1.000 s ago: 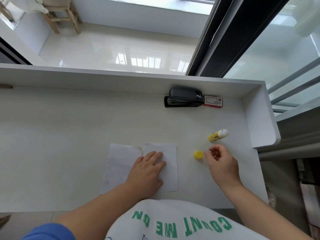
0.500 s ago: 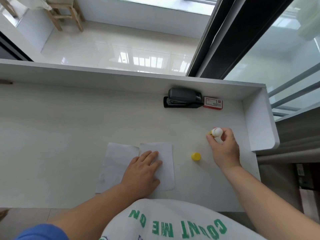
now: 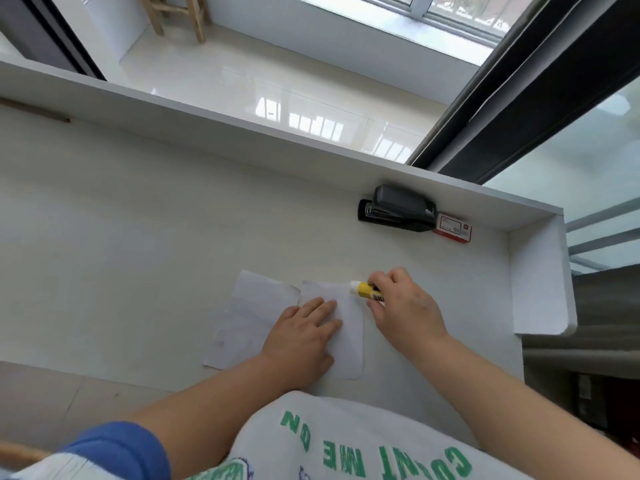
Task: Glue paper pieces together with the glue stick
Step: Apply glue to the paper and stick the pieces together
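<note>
Two white paper pieces lie side by side on the white desk (image 3: 138,237): the left piece (image 3: 252,306) and the right piece (image 3: 348,327). My left hand (image 3: 301,337) rests flat across both, fingers spread, pinning them down. My right hand (image 3: 405,306) grips the yellow glue stick (image 3: 365,289), uncapped, with its white tip touching the top edge of the right piece. The yellow cap is hidden behind my right hand or out of sight.
A black stapler (image 3: 398,213) and a small red-and-white staple box (image 3: 453,230) sit against the desk's raised back wall. A raised side panel (image 3: 536,278) bounds the desk on the right. My white shirt covers the near edge.
My right hand left the cap, picked up the glue stick from the right of the desk, and brought it left to the top of the right paper. The camera tilted.
</note>
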